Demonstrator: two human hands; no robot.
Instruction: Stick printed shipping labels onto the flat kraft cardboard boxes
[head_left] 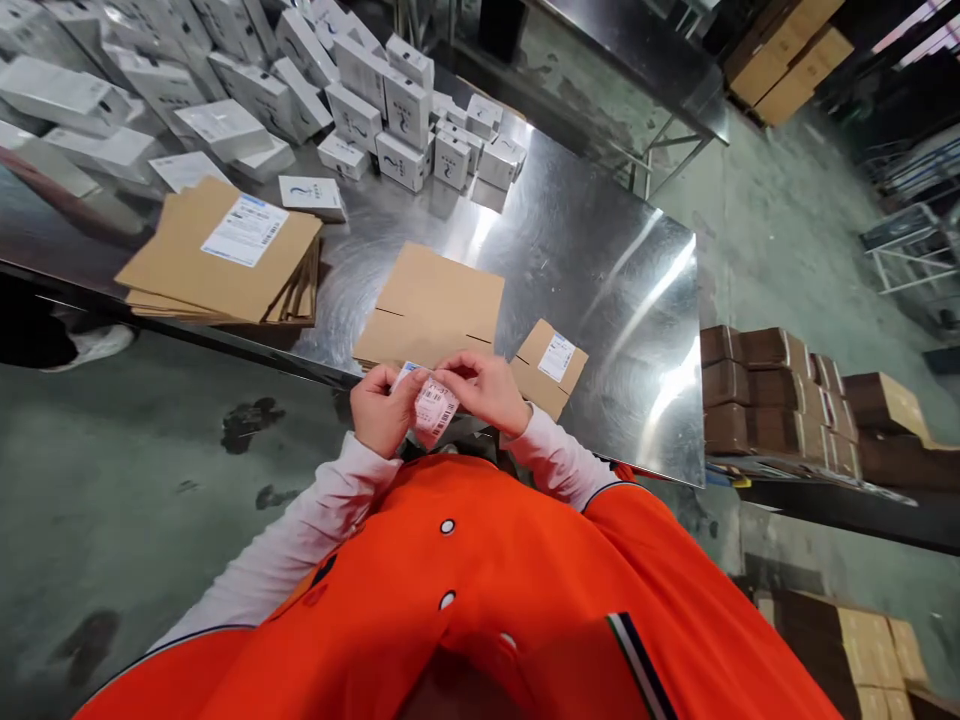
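Note:
My left hand (381, 408) and my right hand (484, 388) meet at the near edge of the steel table (600, 290), both pinching a small white barcode label (433, 407) between their fingertips. Just beyond them lies a flat, unfolded cardboard box (431, 305). A small closed cardboard box with a white label (549, 365) sits right beside my right hand.
A stack of flat cardboard blanks with a shipping label (225, 255) lies at the left. Several white product boxes (300, 90) are piled at the back. Brown cartons (787, 395) are stacked on the floor at the right.

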